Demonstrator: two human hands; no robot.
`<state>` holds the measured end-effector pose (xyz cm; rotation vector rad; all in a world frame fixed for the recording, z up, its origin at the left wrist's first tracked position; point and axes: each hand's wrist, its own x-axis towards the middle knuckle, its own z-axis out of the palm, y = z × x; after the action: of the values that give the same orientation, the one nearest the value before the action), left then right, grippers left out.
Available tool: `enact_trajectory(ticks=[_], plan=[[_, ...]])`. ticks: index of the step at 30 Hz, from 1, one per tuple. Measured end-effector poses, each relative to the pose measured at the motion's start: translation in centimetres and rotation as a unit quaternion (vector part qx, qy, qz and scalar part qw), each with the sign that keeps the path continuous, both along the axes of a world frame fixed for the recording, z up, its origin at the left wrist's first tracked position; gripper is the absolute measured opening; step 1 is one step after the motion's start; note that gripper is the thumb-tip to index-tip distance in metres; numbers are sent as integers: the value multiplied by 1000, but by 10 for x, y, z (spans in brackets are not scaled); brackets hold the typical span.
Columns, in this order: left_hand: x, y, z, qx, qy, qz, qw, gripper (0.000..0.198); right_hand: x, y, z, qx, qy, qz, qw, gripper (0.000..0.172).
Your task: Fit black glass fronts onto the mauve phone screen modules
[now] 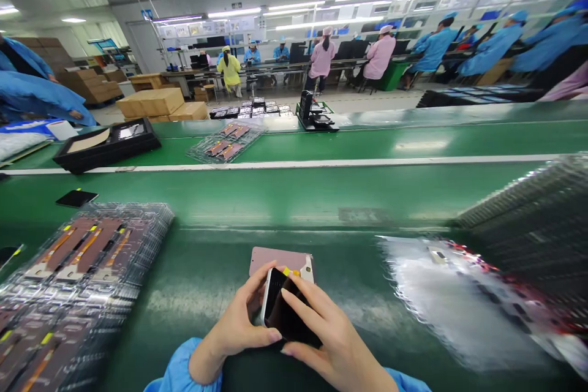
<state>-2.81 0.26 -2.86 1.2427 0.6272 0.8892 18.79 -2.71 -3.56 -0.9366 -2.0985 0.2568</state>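
Head view from a worker's station on a factory line: the left hand (239, 324) and the right hand (331, 343), in blue sleeves, are together gripping a dark phone screen panel (287, 315) low at the centre of the frame, just above the green bench (294, 196). The left fingers are curling round the panel's pale left edge with the thumb lying along its lower side, while the right fingers are pressing across its dark face. A pink phone back cover (280, 260) is lying flat on the bench right behind the panel, partly hidden by it. To the left, a stack of clear plastic trays (78, 282) holding brown flex parts is sitting on the bench; to the right, another clear tray (463, 300) is showing only as a blur. A black tray (108, 144) and a small clear tray (227, 141) are resting on the far green belt. Beyond, people in blue and pink coats (379, 55) are sitting at workbenches.
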Motion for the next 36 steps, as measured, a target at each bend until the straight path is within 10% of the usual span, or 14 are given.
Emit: enact_trajectory(ticks=[15, 20, 29, 36], plan=[[7, -4, -3, -45, -95, -11, 994, 91, -2, -1, 7, 39, -53, -14, 998, 86], [7, 3, 3, -156, -92, 59, 982, 59, 3, 0, -1, -79, 33, -10, 996, 90], [-6, 22, 27, -217, -37, 139, 965, 36, 7, 7, 6, -544, 280, 129, 780, 47], [1, 16, 26, -170, -4, 36, 985, 49, 6, 9, 2, -507, 367, 73, 776, 40]])
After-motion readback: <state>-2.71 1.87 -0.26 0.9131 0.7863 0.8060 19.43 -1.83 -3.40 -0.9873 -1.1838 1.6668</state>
